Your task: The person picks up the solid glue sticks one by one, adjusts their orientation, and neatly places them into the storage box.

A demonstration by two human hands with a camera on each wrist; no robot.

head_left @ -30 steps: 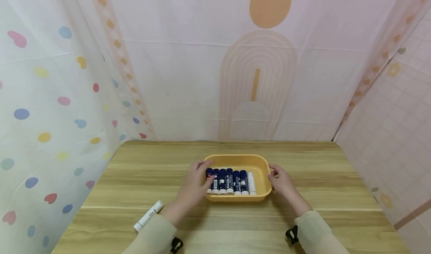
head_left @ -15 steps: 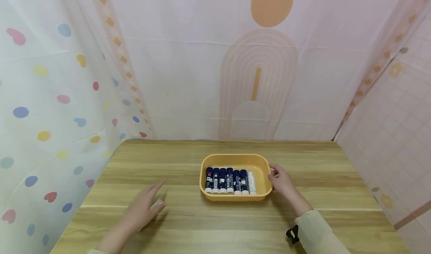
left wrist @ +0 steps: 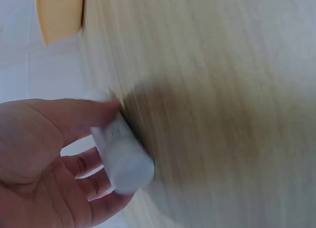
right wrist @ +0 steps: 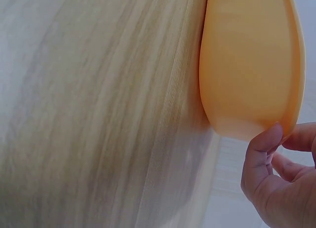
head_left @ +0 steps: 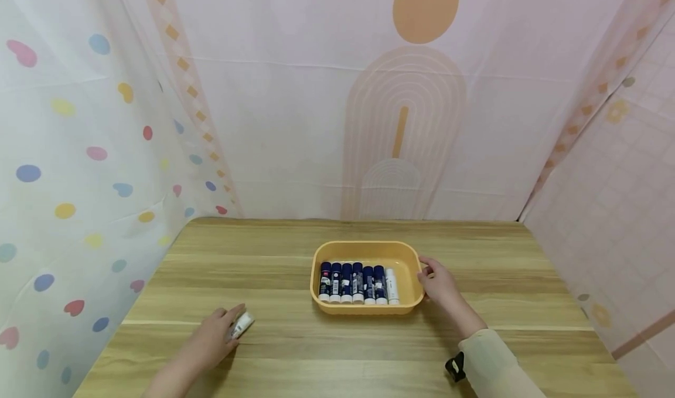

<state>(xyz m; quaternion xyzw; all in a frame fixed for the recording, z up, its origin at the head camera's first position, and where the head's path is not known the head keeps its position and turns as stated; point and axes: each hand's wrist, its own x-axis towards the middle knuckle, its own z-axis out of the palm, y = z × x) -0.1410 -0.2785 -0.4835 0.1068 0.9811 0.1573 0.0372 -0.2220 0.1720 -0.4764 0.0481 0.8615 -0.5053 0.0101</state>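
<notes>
My left hand (head_left: 213, 338) is at the table's left front, its thumb and fingers gripping a white glue stick (head_left: 242, 324). In the left wrist view the glue stick (left wrist: 129, 166) lies between thumb and fingers, low over the wood and blurred. At the right end of a yellow plastic basket (head_left: 364, 309), my right hand (head_left: 442, 283) pinches the rim. The right wrist view has the thumb against the outer wall of the basket (right wrist: 252, 65). Inside, several navy-capped glue sticks (head_left: 346, 283) line up side by side, with a white glue stick (head_left: 392, 286) at the row's right.
The wooden table (head_left: 327, 357) carries the basket near its middle. A patterned curtain (head_left: 295, 122) hangs behind the table's back edge, and more printed cloth hangs at both sides. A black strap (head_left: 456, 367) shows at the right sleeve.
My left hand has left the basket's left end and moved left and nearer to the white glue stick on the table, which it now grips. The right hand has stayed at the basket's rim.
</notes>
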